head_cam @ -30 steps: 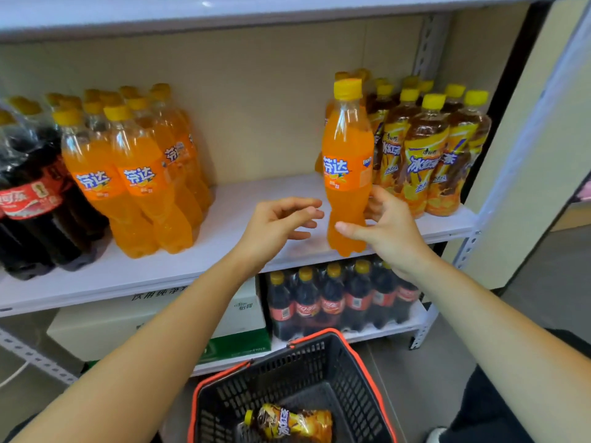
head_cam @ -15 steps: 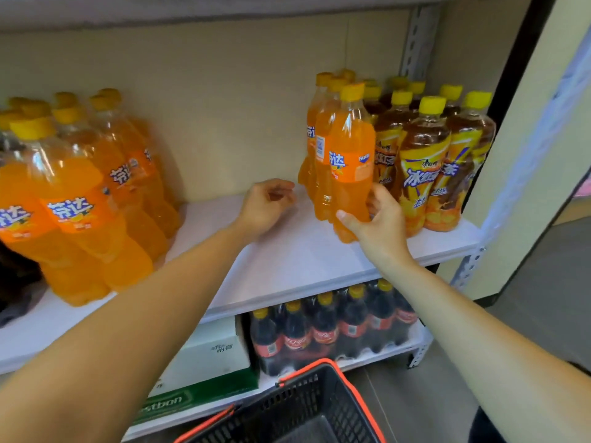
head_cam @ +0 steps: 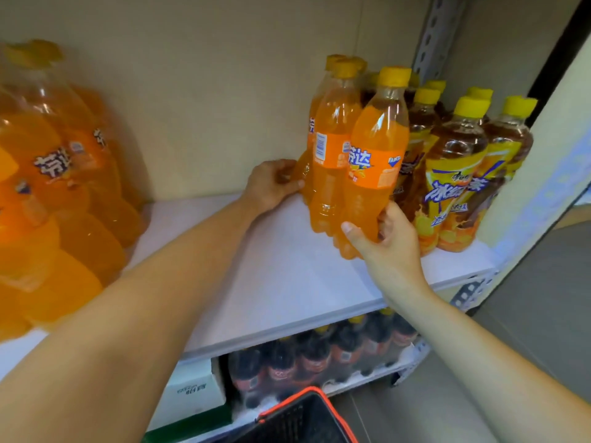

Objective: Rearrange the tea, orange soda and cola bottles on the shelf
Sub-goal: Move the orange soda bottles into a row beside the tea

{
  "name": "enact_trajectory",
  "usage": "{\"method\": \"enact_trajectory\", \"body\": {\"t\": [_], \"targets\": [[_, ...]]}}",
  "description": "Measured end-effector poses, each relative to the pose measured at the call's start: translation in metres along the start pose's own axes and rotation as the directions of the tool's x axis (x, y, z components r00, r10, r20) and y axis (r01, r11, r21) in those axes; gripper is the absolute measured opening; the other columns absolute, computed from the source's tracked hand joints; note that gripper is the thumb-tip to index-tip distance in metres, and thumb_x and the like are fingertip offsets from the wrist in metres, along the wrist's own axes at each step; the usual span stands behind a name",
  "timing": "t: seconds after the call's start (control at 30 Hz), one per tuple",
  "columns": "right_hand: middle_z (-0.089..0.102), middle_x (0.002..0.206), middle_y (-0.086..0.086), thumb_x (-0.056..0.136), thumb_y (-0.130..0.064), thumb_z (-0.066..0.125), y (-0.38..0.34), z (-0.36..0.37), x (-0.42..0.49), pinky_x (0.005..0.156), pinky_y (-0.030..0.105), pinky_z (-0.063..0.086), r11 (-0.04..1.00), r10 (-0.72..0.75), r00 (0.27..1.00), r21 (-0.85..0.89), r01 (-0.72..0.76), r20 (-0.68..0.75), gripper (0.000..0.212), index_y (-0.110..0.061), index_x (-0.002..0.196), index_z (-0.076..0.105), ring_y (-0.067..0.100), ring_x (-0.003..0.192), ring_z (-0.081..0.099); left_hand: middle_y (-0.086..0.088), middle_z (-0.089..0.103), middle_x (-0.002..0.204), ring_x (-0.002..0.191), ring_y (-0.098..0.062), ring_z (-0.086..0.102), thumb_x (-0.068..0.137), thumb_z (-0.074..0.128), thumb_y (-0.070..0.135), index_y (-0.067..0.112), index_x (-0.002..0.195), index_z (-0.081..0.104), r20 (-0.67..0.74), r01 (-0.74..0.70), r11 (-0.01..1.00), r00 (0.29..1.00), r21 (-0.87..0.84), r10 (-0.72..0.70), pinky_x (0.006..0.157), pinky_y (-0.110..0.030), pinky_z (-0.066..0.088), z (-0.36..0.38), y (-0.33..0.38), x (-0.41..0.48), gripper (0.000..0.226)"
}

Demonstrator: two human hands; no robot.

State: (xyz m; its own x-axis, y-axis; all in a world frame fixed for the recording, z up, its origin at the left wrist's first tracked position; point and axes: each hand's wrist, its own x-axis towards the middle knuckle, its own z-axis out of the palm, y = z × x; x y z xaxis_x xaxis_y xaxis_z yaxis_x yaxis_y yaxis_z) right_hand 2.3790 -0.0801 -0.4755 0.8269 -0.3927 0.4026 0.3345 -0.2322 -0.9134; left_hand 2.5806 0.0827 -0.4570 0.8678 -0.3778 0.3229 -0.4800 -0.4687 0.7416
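Note:
My right hand (head_cam: 382, 241) grips the lower part of an orange soda bottle (head_cam: 374, 161) at the front of a short row of orange soda bottles. My left hand (head_cam: 273, 183) holds the base of a rear orange soda bottle (head_cam: 329, 155) in that row, fingers curled round it. Right of the row stand several iced tea bottles (head_cam: 454, 174) with yellow caps and yellow labels. A larger group of orange soda bottles (head_cam: 57, 187) fills the left end of the white shelf (head_cam: 281, 276). Cola bottles (head_cam: 319, 356) stand on the shelf below.
A black shopping basket with a red rim (head_cam: 307, 417) sits below near the floor. A white and green carton (head_cam: 195, 391) stands left of the cola. A perforated metal upright (head_cam: 435, 33) and a pale wall panel (head_cam: 543, 161) bound the shelf's right side.
The view has moved closer to the shelf. My left hand has reached right and taken hold of the rear soda bottle's base. My right hand still holds the front soda bottle against the row.

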Motion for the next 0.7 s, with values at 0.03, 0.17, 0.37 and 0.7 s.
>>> {"method": "enact_trajectory", "body": {"t": [0.03, 0.17, 0.37, 0.7], "targets": [[0.075, 0.112, -0.004, 0.088, -0.011, 0.078, 0.0, 0.001, 0.0, 0.082, 0.034, 0.061, 1.0, -0.002, 1.0, -0.003, 0.002, -0.005, 0.035, -0.022, 0.118, 0.061, 0.012, 0.1, 0.073, -0.005, 0.073, 0.117, 0.106, -0.021, 0.069, 0.089, 0.08, 0.022, 0.011, 0.133, 0.066, -0.012, -0.004, 1.0, 1.0, -0.006, 0.004, 0.105, -0.036, 0.05, 0.0, -0.002, -0.001, 0.048], [0.075, 0.111, -0.003, 0.088, -0.008, 0.077, 0.0, 0.002, 0.0, 0.076, 0.026, 0.059, 1.0, -0.014, 1.0, 0.003, 0.014, -0.018, 0.036, -0.017, 0.119, 0.061, 0.011, 0.098, 0.073, -0.006, 0.076, 0.107, 0.102, -0.021, 0.071, 0.089, 0.077, 0.016, 0.012, 0.118, 0.075, -0.069, 0.041, 0.999, 0.997, 0.034, -0.039, 0.101, -0.03, 0.05, -0.001, -0.01, 0.0, 0.03], [0.076, 0.109, -0.009, 0.089, -0.012, 0.078, 0.002, 0.003, -0.001, 0.075, 0.018, 0.056, 1.0, -0.03, 0.999, -0.007, 0.03, -0.025, 0.036, -0.021, 0.12, 0.061, 0.005, 0.098, 0.072, -0.006, 0.078, 0.102, 0.101, -0.02, 0.072, 0.087, 0.079, 0.016, 0.015, 0.116, 0.076, -0.147, 0.081, 0.991, 0.985, -0.103, -0.095, 0.098, -0.027, 0.051, 0.002, -0.011, 0.001, 0.029], [0.074, 0.116, -0.008, 0.084, -0.033, 0.077, 0.006, 0.002, 0.001, 0.089, 0.044, 0.06, 1.0, -0.014, 1.0, -0.01, 0.014, -0.011, 0.039, -0.033, 0.119, 0.061, 0.013, 0.106, 0.072, -0.003, 0.074, 0.123, 0.115, -0.015, 0.067, 0.094, 0.069, 0.013, 0.016, 0.121, 0.075, 0.013, 0.033, 0.998, 0.999, 0.046, -0.034, 0.108, -0.03, 0.047, 0.003, -0.01, -0.002, 0.028]]}}
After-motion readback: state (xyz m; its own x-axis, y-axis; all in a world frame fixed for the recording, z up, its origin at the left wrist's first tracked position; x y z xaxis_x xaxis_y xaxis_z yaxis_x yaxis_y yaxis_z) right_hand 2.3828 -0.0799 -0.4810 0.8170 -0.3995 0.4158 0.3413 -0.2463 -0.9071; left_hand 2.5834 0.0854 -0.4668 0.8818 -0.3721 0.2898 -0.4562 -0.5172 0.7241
